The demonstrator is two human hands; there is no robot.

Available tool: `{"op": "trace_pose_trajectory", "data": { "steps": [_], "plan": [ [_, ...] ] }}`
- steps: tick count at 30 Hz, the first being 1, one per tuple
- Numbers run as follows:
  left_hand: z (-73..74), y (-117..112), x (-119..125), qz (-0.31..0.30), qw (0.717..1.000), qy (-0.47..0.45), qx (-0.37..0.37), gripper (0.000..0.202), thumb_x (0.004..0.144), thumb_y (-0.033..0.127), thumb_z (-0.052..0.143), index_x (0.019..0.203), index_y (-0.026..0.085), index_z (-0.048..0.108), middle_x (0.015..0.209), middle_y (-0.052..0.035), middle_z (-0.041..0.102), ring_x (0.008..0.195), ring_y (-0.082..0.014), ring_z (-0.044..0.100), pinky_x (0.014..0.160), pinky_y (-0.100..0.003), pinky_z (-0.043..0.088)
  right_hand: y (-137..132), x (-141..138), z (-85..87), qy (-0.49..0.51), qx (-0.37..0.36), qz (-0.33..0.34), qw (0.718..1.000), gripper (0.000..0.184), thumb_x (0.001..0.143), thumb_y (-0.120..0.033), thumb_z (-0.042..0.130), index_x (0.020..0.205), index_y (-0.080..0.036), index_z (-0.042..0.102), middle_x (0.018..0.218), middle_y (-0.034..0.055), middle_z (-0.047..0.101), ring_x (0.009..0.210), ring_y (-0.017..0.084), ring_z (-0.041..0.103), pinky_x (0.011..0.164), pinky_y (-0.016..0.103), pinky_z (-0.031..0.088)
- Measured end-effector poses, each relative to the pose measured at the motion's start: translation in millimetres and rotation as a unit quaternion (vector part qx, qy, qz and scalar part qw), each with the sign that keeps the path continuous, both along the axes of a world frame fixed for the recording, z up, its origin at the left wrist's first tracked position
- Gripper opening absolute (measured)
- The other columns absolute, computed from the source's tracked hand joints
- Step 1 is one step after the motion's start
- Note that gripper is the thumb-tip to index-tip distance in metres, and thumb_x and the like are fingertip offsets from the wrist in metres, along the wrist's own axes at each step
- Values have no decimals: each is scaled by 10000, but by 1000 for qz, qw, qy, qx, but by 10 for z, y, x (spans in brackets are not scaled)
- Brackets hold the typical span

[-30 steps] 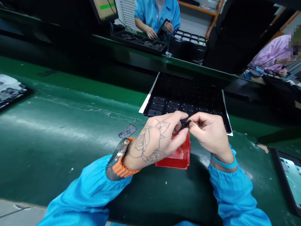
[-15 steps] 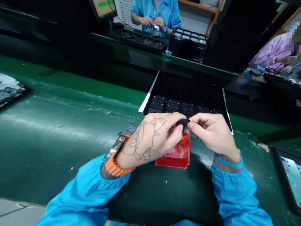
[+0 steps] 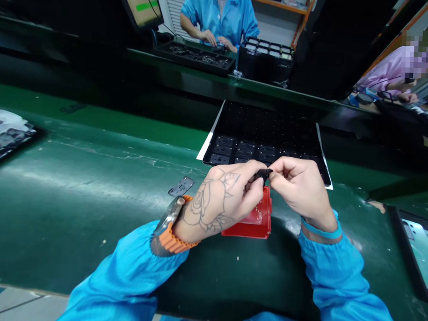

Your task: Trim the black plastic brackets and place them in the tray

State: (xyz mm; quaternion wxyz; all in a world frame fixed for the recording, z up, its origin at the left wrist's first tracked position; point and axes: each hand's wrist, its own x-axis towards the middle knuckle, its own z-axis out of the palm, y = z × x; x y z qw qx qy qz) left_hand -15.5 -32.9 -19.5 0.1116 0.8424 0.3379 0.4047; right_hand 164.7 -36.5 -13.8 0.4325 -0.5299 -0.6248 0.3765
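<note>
My left hand [image 3: 227, 193] is closed on a small black plastic part [image 3: 261, 174], held up between thumb and fingers. At the part's right end, my right hand [image 3: 300, 187] has thumb and forefinger pinched together; whether a tiny piece sits between them is hidden. Below both hands lies a shallow red tray [image 3: 264, 228] with small light bits scattered in it. A flat dark plate with cutouts [image 3: 182, 185] rests on the bench just left of my left wrist. Behind my hands is a black compartment tray [image 3: 264, 120], its near rows filled with similar dark parts.
A green bench [image 3: 75, 198] spreads under everything. At the far left stands a tray of parts [image 3: 7, 137]; at the right edge, a black-framed tray [image 3: 419, 252]. Across the bench a co-worker in blue [image 3: 219, 20] works by a parts tray [image 3: 196, 57] and a black box [image 3: 266, 61].
My left hand has shifted slightly right, uncovering more of the flat dark plate. Both hands keep hold at the black part. The co-worker opposite has lowered their hands and the piece in them.
</note>
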Motion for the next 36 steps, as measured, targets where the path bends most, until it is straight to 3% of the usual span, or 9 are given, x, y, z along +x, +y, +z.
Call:
{"op": "trace_pose_trajectory", "data": {
  "steps": [5,11,13,19,27,36],
  "plan": [
    [36,13,-6,2,999,-29,-25,189,906,107,551,1000,121,714,614,49,609,510,-87,535,537,-214,430,-51,-1,20,-21,16,-21,999,143,774,-232,636,650,-165,662,553,-30,557,513,88,441,462,213,335],
    [153,-12,-82,-67,963,-121,-229,178,933,166,556,978,135,725,675,3,715,512,-103,605,462,-195,439,-147,87,219,44,-21,73,996,135,853,-203,653,754,-164,735,640,12,698,492,89,525,445,199,388],
    [162,-22,-92,-71,956,-131,-254,171,925,177,568,969,132,727,718,-22,750,534,-116,636,464,-198,457,-174,102,254,60,-28,80,995,133,853,-194,656,746,-167,729,641,17,706,489,91,539,443,194,401],
    [169,-38,-102,-87,954,-133,-256,168,932,185,586,998,128,730,759,-36,772,573,-128,677,508,-204,514,-212,97,274,63,-29,75,995,131,843,-173,661,729,-165,726,623,16,692,495,89,542,442,182,411],
    [182,-50,-111,-94,957,-127,-245,149,941,169,584,995,132,718,741,-17,756,565,-115,665,500,-199,494,-217,108,299,53,-26,76,995,134,844,-186,663,730,-166,731,617,16,690,496,93,544,441,184,419],
    [190,-102,-72,-53,994,-56,-78,144,902,80,588,961,142,703,591,85,573,474,-49,473,477,-170,371,-219,90,256,1,-24,47,999,128,791,-171,645,687,-199,715,606,-10,659,533,111,545,472,208,416]
  ]
}}
